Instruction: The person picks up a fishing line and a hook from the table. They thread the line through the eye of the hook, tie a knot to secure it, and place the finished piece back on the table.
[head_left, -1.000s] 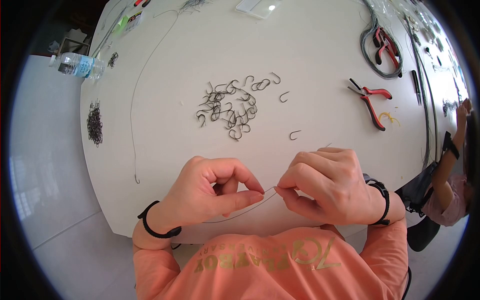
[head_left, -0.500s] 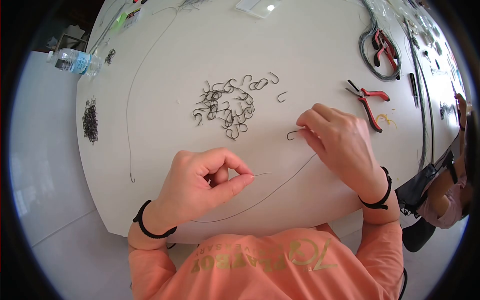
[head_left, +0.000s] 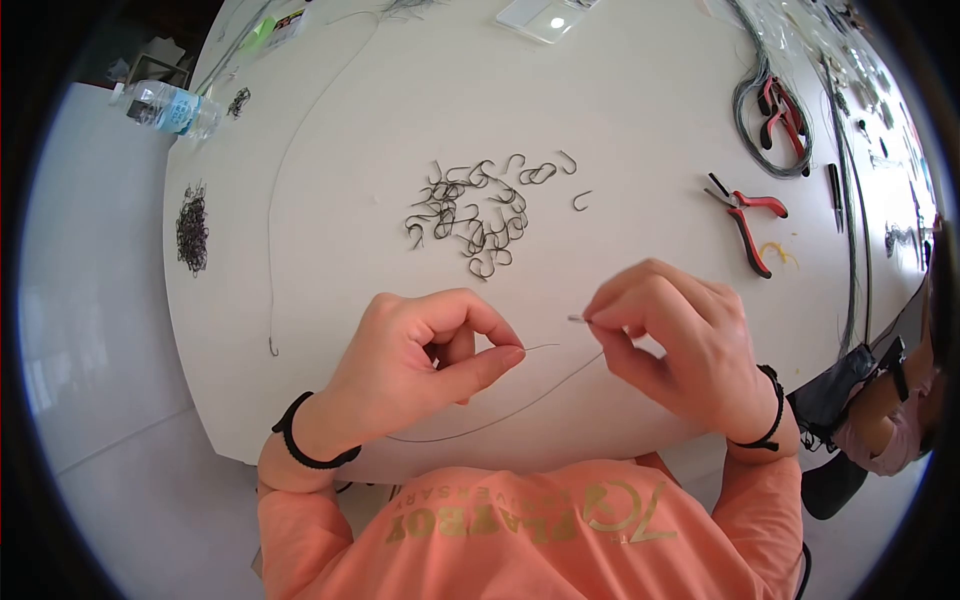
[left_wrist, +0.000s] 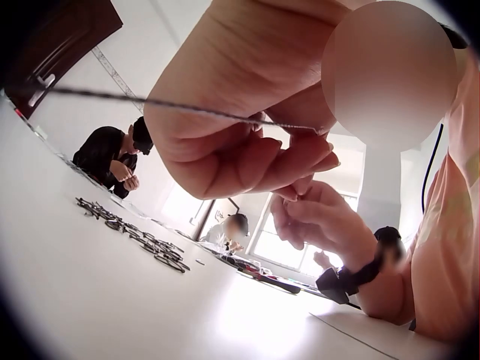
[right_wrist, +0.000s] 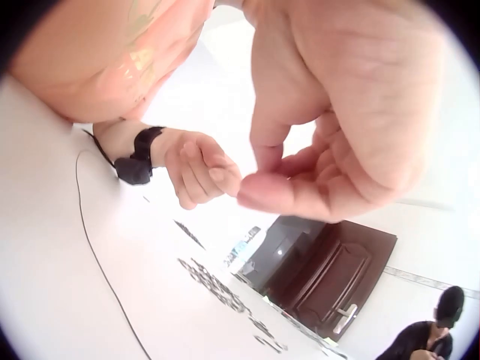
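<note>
My left hand (head_left: 425,350) pinches a thin grey line (head_left: 541,347) between thumb and forefinger, a short end sticking out to the right. In the left wrist view the line (left_wrist: 187,109) looks twisted and runs across to those fingertips. Its long part curves over the table's front and passes behind my right hand (head_left: 685,345). That hand pinches a small dark fish hook (head_left: 577,319) at its fingertips, a little right of the line's end. Beyond both hands lies a loose pile of dark fish hooks (head_left: 485,235), with a single hook (head_left: 582,201) to its right.
Red-handled pliers (head_left: 745,215) lie open at the right, below coiled wire (head_left: 745,130). A dark heap of small pieces (head_left: 192,232) and a plastic bottle (head_left: 170,108) are at the left edge. One long line (head_left: 271,250) with a hook lies left. Another person sits at right.
My right hand reached out to the lone hook near the pile, picked it up and came back toward the left hand. The left hand keeps its pinch on the line.
</note>
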